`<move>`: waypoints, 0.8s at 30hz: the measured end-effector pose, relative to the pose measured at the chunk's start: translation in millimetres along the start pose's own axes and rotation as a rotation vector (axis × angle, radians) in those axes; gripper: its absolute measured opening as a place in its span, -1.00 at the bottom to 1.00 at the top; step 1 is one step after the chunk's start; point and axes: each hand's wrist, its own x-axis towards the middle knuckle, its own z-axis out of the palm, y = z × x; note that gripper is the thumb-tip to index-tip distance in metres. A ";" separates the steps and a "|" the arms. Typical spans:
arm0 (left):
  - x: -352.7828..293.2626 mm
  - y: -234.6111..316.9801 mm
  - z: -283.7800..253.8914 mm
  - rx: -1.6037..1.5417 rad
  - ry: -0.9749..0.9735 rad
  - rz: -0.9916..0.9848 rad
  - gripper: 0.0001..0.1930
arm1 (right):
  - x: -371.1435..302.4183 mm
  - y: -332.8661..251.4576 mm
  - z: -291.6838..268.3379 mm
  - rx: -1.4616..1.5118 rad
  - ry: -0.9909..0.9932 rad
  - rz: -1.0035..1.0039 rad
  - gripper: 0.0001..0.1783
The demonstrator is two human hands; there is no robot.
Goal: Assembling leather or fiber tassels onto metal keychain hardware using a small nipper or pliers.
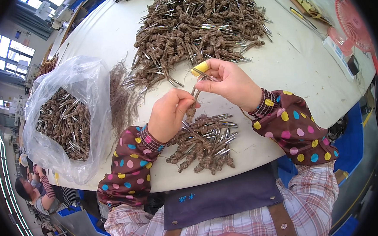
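In front of me, over the pale table (260, 152), both hands are at one brown knotted cord (191, 112). My left hand (168, 115) pinches it between thumb and fingers, its knotted part hanging below. Slightly higher, my right hand (232, 86) is closed with thumb against fingers at the cord's upper end. Yellow tape (200, 68) wraps one of its fingers. Slim dark metal shows in that grip; whether it is a tool or a cord tip I cannot tell. Just below my hands lies a small pile of knotted cords (206, 145) with silvery metal tips.
A large heap of similar cords (196, 26) covers the far middle. To the left stands a clear plastic bag (95, 76) of cords, beside loose brown fibres (120, 96). At right are a pink fan (352, 21), a white box (339, 59) and a yellow package (307, 0). Another person (37, 192) sits far left.
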 end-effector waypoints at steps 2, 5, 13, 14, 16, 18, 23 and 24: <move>2.5 -0.1 -0.9 -0.136 0.056 -0.187 -0.93 | -0.8 -1.8 -2.7 -0.002 0.023 -0.024 -0.62; 11.7 -14.2 -11.7 -0.206 0.266 -0.173 -0.86 | -1.2 -3.9 -7.1 -0.039 0.089 -0.079 -0.65; 6.4 -10.9 -12.4 -0.523 -0.169 -0.342 -0.66 | -2.6 -0.2 -4.8 -0.129 0.224 -0.189 -0.62; 5.7 -8.0 -10.5 -0.564 -0.140 -0.371 -0.68 | -3.7 -0.8 -2.7 -0.132 0.220 -0.190 -0.62; 5.6 -8.9 -9.9 -0.607 -0.112 -0.398 -0.70 | -5.0 -0.2 3.0 -0.151 0.327 -0.254 -0.58; 5.8 -13.9 -10.1 -0.515 -0.014 -0.419 -0.71 | -8.9 -7.4 7.8 -0.284 0.400 -0.316 -0.55; 4.0 -17.6 0.5 -0.349 0.116 -0.349 -0.72 | -11.5 -5.1 17.0 -0.647 0.400 -0.555 -0.47; 4.5 -16.8 2.9 -0.311 0.138 -0.285 -0.73 | -9.8 -0.4 18.0 -0.747 0.354 -0.606 -0.45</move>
